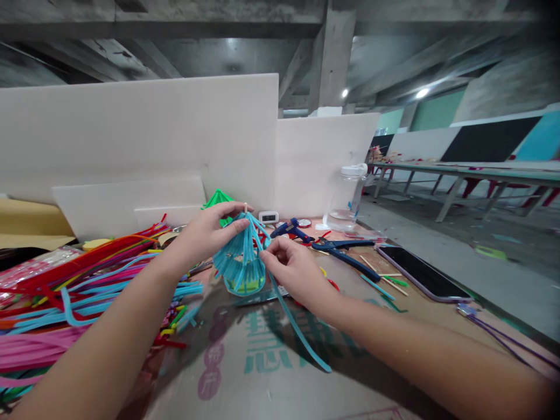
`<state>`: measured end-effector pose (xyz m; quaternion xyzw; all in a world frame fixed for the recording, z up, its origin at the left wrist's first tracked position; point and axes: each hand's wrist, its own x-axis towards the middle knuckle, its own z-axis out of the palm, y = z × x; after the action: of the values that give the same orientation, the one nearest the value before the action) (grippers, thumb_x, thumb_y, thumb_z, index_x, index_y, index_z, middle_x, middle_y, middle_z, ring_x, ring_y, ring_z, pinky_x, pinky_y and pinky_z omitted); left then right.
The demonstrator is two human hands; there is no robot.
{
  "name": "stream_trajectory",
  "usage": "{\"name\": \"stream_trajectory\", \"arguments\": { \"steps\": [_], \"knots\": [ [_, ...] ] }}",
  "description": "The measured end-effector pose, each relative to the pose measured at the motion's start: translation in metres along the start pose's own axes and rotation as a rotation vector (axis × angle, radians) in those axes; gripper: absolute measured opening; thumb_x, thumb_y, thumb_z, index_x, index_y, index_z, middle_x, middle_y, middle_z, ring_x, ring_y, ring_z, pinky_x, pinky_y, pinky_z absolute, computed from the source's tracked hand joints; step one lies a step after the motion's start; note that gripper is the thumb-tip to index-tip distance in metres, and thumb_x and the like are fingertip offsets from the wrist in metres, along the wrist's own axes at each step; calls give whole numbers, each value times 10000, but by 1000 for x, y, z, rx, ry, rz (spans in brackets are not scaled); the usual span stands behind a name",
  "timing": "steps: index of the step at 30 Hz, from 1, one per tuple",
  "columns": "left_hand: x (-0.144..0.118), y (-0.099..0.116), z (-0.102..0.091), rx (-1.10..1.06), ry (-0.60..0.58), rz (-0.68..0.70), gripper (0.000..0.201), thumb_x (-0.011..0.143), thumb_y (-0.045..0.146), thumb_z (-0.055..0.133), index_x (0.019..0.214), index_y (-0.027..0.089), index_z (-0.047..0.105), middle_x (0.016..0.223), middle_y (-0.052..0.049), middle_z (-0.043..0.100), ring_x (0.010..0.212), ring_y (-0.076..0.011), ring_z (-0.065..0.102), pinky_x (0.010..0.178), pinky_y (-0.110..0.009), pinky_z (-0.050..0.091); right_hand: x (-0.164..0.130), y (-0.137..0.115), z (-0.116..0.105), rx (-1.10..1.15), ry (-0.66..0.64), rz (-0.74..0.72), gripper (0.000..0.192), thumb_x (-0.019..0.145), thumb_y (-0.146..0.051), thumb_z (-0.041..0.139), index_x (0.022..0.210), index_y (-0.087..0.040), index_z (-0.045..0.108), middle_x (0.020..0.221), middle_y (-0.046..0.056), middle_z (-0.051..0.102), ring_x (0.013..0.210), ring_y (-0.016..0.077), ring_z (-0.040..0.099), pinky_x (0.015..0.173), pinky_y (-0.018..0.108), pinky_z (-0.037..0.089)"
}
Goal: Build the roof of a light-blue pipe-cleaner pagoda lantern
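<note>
My left hand [205, 233] grips the top of a small umbrella-shaped craft [240, 259] made of light-blue pipe cleaners around a wooden stick, held just above the cardboard-covered table [271, 379]. My right hand [293, 268] pinches one long light-blue pipe cleaner [301, 332] close to the craft's right side. That strand trails down and to the right across the cardboard. A yellow-green base shows under the craft's lower edge.
A heap of pipe cleaners [65, 291] in red, blue and pink lies left. A blue glue gun [291, 228], blue pliers [345, 256], a phone [422, 271], thin sticks and a clear plastic jar [347, 198] sit right. White boards [175, 134] stand behind, with a green craft piece.
</note>
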<state>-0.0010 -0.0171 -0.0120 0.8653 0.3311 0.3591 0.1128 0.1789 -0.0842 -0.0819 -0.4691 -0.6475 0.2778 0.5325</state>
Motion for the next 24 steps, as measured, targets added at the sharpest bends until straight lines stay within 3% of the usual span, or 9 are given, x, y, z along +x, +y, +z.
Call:
{"name": "stream_trajectory", "arguments": {
  "steps": [7,14,24],
  "knots": [
    [0,-7,1,-35,-7,-18,473,894,530,556,1213,194,653,1176,-80,699,1047,-258,647,933,-372,504,-1,6,2,-71,-54,-40,175,864,-326,571,758,-188,552,702,-21,561,634,116,508,574,242,378],
    [2,-12,1,-50,-9,-37,470,887,526,563,1215,203,653,1169,-76,701,1046,-256,648,921,-367,515,-3,4,7,16,-60,89,154,856,-351,568,820,-206,531,538,-80,427,462,99,401,450,230,259],
    [3,-14,0,-60,-23,-19,445,896,509,559,1208,205,648,1158,-79,705,1021,-247,662,915,-379,527,-4,11,7,74,39,-68,159,870,-318,567,794,-179,544,670,-35,516,591,101,474,537,226,356]
  ]
}}
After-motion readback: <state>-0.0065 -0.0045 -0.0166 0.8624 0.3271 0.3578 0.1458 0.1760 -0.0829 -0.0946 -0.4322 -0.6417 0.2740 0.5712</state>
